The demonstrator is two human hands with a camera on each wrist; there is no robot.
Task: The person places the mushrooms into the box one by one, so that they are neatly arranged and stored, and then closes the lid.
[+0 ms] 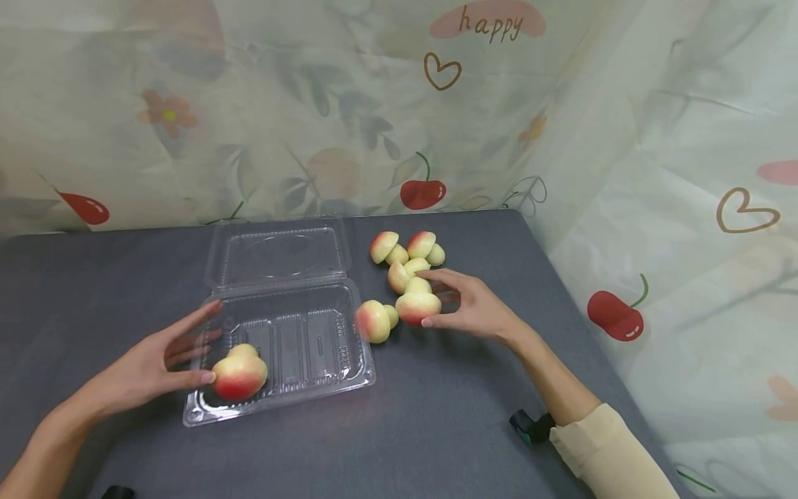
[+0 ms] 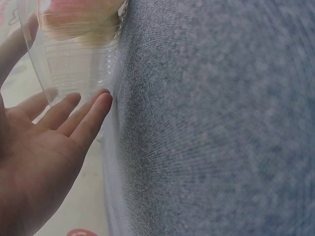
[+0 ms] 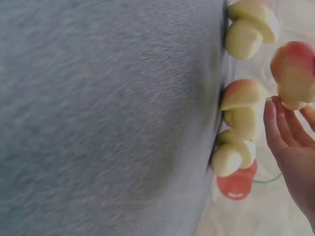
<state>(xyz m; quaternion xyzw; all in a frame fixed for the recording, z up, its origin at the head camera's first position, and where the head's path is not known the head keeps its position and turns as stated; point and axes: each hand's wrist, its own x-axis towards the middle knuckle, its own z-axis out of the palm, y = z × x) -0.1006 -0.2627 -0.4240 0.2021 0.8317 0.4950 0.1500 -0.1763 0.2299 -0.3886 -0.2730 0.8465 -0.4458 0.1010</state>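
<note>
A red-and-cream toy mushroom [image 1: 240, 374] lies in the near left corner of the clear plastic clamshell box [image 1: 312, 395]. My left hand [image 1: 146, 364] is at the box's left side, fingers extended over the rim and thumb tip at the mushroom's cap. In the left wrist view, the fingers [image 2: 88, 120] are straight and spread beside the box wall. My right hand [image 1: 470, 305] pinches another toy mushroom [image 1: 418, 308] between thumb and fingers, its stem pointing away. From the right wrist view, this held mushroom [image 3: 294, 69] is raised off the table.
Several more toy mushrooms lie right of the box: one [image 1: 374, 321] against its right edge, others [image 1: 427, 246] farther back. The box's transparent lid [image 1: 277, 260] is folded open behind it. A small black object [image 1: 530, 426] sits by the right forearm on the grey table [image 1: 436, 430].
</note>
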